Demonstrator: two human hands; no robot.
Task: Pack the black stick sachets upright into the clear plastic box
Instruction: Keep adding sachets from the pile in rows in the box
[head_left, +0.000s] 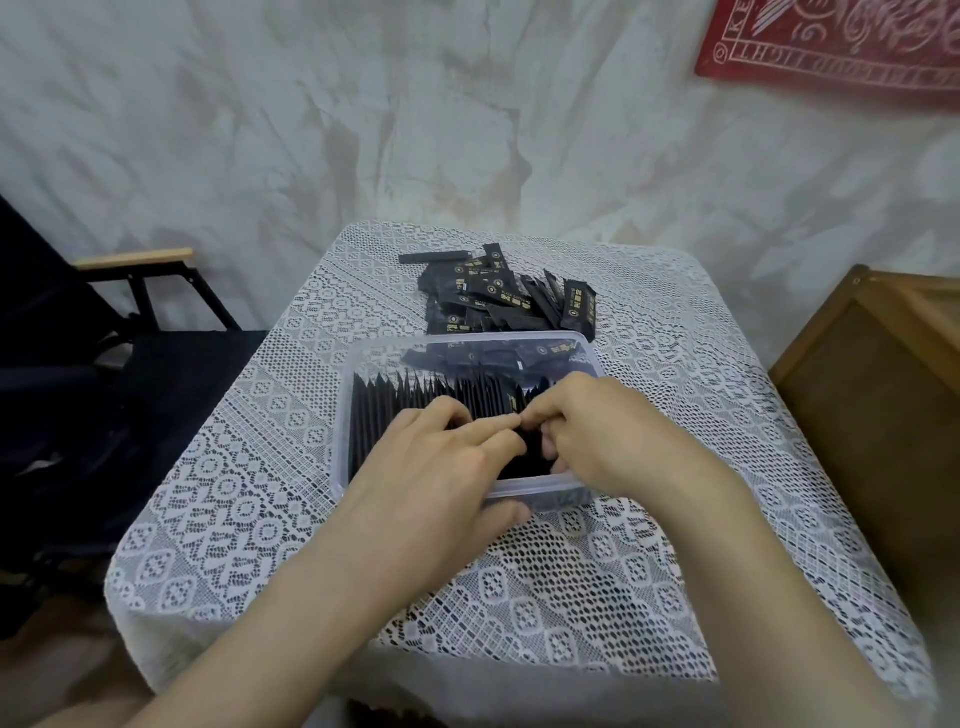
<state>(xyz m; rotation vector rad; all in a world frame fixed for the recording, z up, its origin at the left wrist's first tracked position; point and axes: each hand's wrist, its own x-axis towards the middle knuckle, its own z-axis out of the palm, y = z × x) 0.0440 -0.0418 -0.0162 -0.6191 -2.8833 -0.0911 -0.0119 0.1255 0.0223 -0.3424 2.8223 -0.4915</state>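
Black sachets (395, 410) crowd the box (340, 415) rim; left hand (436, 467) and right hand (602, 431) pinch some.

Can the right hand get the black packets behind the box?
Probably yes. The loose pile lies uncovered beyond the clear box; the right hand, now pinching packed sachets, need only let go and reach over.

Small square lace-covered table (249, 415), the white lace hanging off over the near edge. Sitting on it now, about the middle, is the clear plastic box (340, 415), long side towards us. Right behind the box (up against its far wall, or very nearly) there's a loose heap of black stick sachets (498, 296), criss-crossed, one lying flat along the back-left edge
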